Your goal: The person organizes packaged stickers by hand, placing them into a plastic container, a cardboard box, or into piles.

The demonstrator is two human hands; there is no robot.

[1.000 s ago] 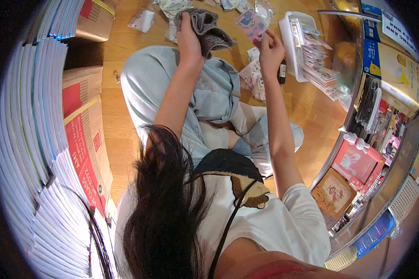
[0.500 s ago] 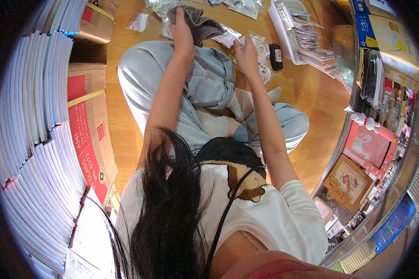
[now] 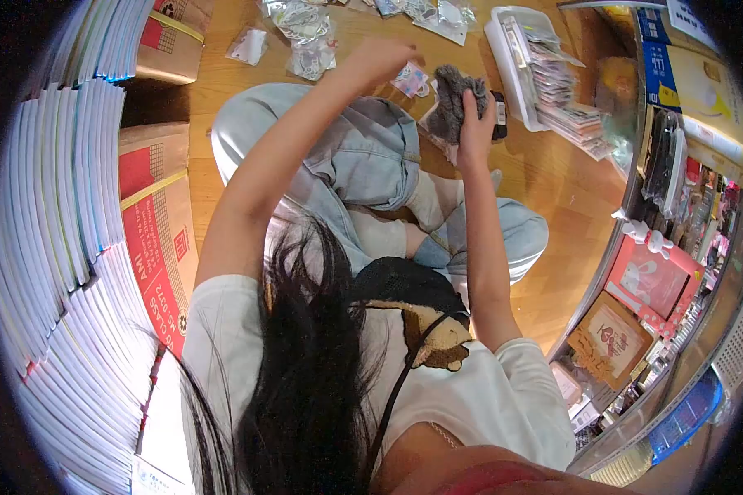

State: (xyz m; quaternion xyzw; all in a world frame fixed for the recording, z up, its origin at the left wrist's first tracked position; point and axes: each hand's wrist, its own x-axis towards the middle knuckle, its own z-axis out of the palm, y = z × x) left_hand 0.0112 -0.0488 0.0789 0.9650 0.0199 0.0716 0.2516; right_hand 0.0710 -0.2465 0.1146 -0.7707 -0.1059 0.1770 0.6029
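My right hand (image 3: 475, 136) grips a grey fuzzy cloth (image 3: 449, 106), thumb pressed on its near side. A pale item (image 3: 437, 142) shows partly from under the cloth, the rest of it covered. Over the floor to the left, my left hand (image 3: 384, 62) holds nothing, its fingers loosely bent and a little apart, pointing right. Just beyond its fingertips lies a small colourful packet (image 3: 410, 80). A black object with a white label (image 3: 499, 115) sits right behind my right hand.
Clear plastic packets (image 3: 309, 41) lie on the wooden floor ahead. A white bin (image 3: 516, 70) of packed cards or sachets stands at the front right. Stacked books (image 3: 58, 165) and cartons (image 3: 161, 231) line the left; a crowded shelf (image 3: 611, 330) runs along the right.
The grey cloth has passed from my left hand to my right, moving right. My left hand has swung right without it. More of the plastic packets show.
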